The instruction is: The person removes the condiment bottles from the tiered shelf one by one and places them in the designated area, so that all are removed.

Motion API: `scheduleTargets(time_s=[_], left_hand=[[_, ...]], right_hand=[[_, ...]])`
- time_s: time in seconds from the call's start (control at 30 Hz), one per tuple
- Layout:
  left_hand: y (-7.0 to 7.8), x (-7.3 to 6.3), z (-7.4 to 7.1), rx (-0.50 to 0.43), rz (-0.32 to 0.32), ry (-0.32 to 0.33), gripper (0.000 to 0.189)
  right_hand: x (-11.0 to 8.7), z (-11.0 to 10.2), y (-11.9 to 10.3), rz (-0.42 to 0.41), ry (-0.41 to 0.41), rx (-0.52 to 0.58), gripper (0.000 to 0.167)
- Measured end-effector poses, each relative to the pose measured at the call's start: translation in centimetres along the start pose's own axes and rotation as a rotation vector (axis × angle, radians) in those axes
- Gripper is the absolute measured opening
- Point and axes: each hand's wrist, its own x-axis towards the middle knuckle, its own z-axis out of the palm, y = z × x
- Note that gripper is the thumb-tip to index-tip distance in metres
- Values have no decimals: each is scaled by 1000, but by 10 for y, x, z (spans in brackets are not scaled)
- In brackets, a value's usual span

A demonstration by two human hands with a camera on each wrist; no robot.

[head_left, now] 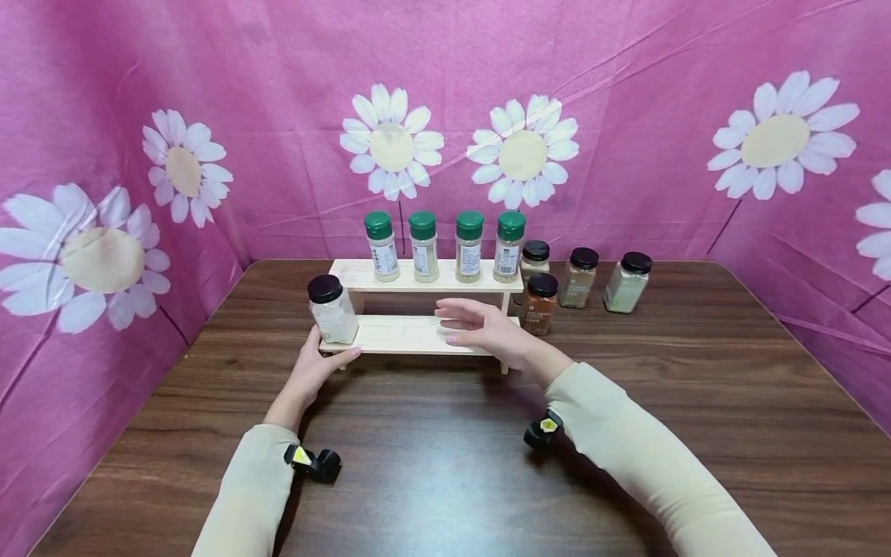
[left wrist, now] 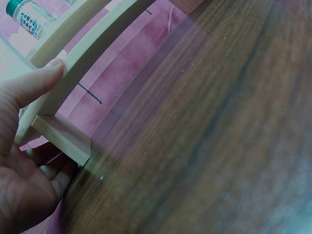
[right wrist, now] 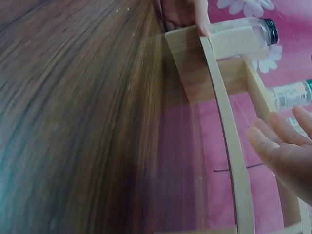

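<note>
A two-tier wooden spice rack (head_left: 411, 340) stands on the table. My left hand (head_left: 311, 373) grips the left end of its lower tier. In the left wrist view, the thumb (left wrist: 41, 83) lies on the tier's front edge and the fingers curl by the side leg. Just above that hand, a black-lidded jar (head_left: 334, 313) of pale contents stands on the lower tier's left end. Over the right half of the same tier, my right hand (head_left: 494, 333) holds nothing, its fingers extended. Several green-capped spice bottles (head_left: 469, 251) line the upper tier.
To the right of the rack, a black-lidded jar of reddish spice (head_left: 539, 305) stands close by its end. Behind and beyond it are another jar (head_left: 535, 259), a greenish-brown one (head_left: 578, 280) and a pale green one (head_left: 627, 285). A pink flowered cloth (head_left: 445, 62) hangs behind the table.
</note>
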Motion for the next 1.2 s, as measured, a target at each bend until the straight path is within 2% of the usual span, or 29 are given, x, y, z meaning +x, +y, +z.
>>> scheduleTargets(time_s=[0.17,0.3,0.73,1.03,1.2], left_hand=[[0,-1,-1,8,-3,-1,75],[1,-1,-1,3,-4,-1,74],[2,-1,1,-18,3,2,72],[2,-1,1,-19,10,1,71],[2,0,0,-24,20,2,71]], right_hand=[[13,14,0,3,2,12,54],[23,25,1,-9,5,-23,53],[60,57,6,-18,93,-121,54],[76,77,11,-34,120,-124,56],[83,85,14,-47,161,-137,57]])
